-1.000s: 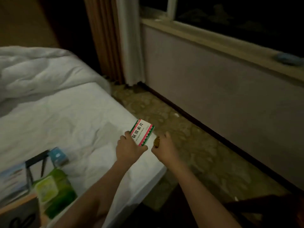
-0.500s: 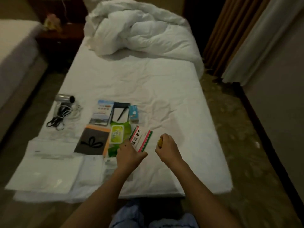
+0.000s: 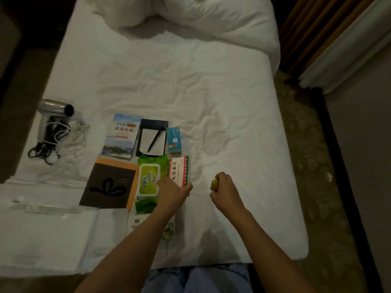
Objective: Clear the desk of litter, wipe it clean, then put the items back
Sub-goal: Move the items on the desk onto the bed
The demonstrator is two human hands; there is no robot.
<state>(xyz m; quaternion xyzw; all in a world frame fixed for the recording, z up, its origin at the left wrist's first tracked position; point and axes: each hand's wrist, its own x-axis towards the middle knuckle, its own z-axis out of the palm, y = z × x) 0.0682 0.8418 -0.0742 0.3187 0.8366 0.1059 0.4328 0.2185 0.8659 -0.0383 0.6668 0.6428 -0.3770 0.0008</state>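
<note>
With my left hand (image 3: 172, 192) pinching the medicine box (image 3: 179, 171) at lower centre beside the wipes pack (image 3: 148, 180), and my right hand (image 3: 225, 190) curled round a small yellow-capped bottle (image 3: 214, 184), I should lay both flat on the bed sheet (image 3: 211, 102).

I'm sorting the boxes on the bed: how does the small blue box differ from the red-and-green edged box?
The blue box is smaller and mostly blue; the medicine box is larger, white-faced with red and green borders. The blue box lies untouched beside the notepad; the medicine box is held by the left hand next to the wet wipes pack. Both lie flat on the bed sheet.
</note>
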